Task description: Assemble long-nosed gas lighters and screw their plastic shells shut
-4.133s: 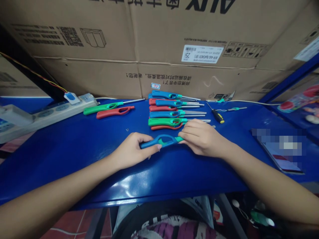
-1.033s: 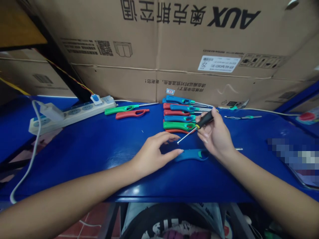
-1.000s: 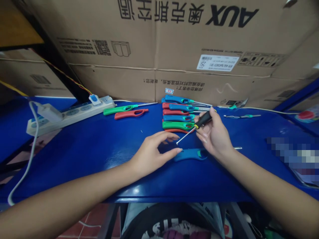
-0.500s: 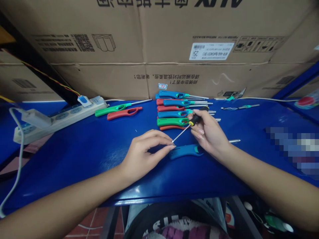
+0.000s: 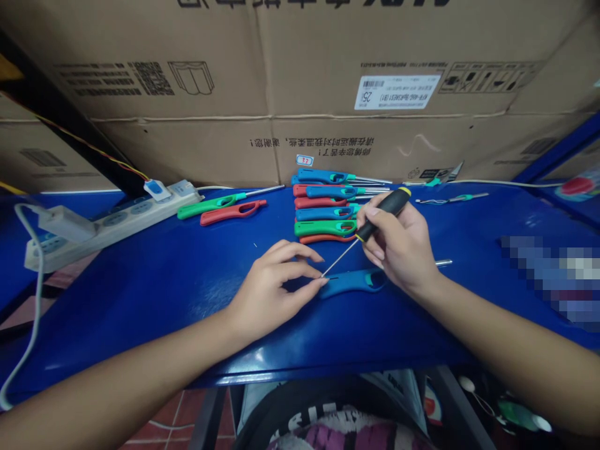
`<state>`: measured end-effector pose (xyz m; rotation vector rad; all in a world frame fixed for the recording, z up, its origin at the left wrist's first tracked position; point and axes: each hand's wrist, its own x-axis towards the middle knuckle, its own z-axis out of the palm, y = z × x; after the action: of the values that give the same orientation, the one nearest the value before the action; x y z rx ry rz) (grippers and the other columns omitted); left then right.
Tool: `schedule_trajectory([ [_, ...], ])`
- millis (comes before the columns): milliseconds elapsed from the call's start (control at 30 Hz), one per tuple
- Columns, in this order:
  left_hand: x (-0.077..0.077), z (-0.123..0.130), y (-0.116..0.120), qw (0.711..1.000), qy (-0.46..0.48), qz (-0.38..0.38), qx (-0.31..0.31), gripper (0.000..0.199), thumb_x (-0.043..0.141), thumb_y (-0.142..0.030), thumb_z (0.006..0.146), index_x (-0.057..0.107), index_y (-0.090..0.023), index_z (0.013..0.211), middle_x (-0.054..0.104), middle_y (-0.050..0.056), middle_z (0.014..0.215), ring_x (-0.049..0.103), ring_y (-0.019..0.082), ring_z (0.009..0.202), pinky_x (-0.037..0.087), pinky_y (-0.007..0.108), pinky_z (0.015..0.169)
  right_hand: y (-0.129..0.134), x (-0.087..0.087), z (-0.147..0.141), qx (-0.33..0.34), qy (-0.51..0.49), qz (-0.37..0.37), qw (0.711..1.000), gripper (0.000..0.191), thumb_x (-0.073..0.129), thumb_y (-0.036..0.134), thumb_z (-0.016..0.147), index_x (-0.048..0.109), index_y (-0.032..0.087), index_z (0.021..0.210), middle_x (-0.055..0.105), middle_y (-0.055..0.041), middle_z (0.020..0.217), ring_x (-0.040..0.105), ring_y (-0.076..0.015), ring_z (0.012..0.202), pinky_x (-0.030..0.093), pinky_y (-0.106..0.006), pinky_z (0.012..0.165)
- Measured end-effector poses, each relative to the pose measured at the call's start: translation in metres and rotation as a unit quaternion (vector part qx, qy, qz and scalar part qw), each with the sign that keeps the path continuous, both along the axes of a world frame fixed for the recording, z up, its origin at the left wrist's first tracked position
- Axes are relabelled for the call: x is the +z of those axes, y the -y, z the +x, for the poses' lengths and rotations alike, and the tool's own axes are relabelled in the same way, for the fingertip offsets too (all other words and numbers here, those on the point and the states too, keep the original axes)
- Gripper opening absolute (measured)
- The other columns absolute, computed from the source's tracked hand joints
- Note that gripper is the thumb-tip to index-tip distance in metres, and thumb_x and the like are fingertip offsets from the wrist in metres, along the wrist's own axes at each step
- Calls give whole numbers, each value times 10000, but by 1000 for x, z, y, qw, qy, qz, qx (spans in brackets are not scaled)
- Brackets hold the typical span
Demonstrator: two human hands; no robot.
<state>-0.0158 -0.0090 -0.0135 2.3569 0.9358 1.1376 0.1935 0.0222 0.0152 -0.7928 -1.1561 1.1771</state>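
My right hand (image 5: 403, 244) is wrapped round the black and yellow handle of a screwdriver (image 5: 384, 214), whose thin shaft slants down to the left. The screwdriver's tip meets the fingertips of my left hand (image 5: 276, 284), which are pinched at the left end of a blue lighter (image 5: 349, 283). Whatever is between those fingertips is too small to make out. This lighter lies flat on the blue table (image 5: 225, 350), its metal tube passing under my right hand.
Behind my hands lies a stack of blue, red and green lighters (image 5: 323, 212). Further left are a green lighter (image 5: 210, 205), a red lighter body (image 5: 229, 214) and a power strip (image 5: 122, 219). A cardboard box (image 5: 187, 144) stands behind.
My right hand's grip on the screwdriver has shifted, so more of the handle shows. The screwdriver's tip has moved slightly down and left. My left index finger has lifted a little.
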Motion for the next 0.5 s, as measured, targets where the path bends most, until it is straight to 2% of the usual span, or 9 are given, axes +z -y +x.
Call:
schedule_trajectory([
  [100,-2,0,1,999,-31,-16,-11,55,740,-154,853,766,-198,833,718,43,1064,630,187,977,514,346,891,5,1,2,27,83,56,995,236,747,336,843,554,212,896,618,55,701,442,-36,339,366,-182,281],
  [167,-4,1,3,999,-43,-25,-20,67,730,-148,856,764,-198,828,715,42,1067,627,192,1001,518,345,897,10,0,2,21,142,123,982,270,755,285,848,593,222,1055,644,40,725,551,-67,421,461,-188,353],
  [233,-5,1,4,998,-44,-22,-30,71,717,-148,869,763,-195,844,715,43,1061,628,189,1015,519,339,910,14,-2,2,-12,178,213,961,510,770,228,833,545,272,1288,702,2,882,670,-113,585,563,-211,476],
  [300,-6,2,5,999,-41,-12,-35,68,708,-153,883,763,-191,869,717,44,1047,628,183,1010,517,331,915,17,-3,0,-39,194,300,933,692,796,204,806,475,334,1405,699,-37,1125,727,-151,734,625,-251,589],
  [367,-7,4,6,998,-41,0,-42,65,704,-156,891,762,-186,892,720,46,1037,623,179,1003,517,323,909,19,-5,-1,-42,208,362,908,696,816,188,784,506,351,1385,648,-53,1281,740,-168,792,648,-278,644],
  [433,-8,5,6,997,-46,9,-54,63,699,-162,898,759,-180,904,721,49,1033,617,180,996,517,323,901,19,-5,-1,-32,225,392,892,644,805,164,786,541,326,1350,646,-61,1288,741,-180,824,656,-296,682],
  [500,-9,6,7,997,-47,7,-64,68,693,-168,904,759,-178,916,720,51,1049,614,182,995,516,331,902,19,-3,0,-20,237,393,888,601,752,148,817,532,292,1357,652,-69,1256,736,-179,829,654,-298,683],
])
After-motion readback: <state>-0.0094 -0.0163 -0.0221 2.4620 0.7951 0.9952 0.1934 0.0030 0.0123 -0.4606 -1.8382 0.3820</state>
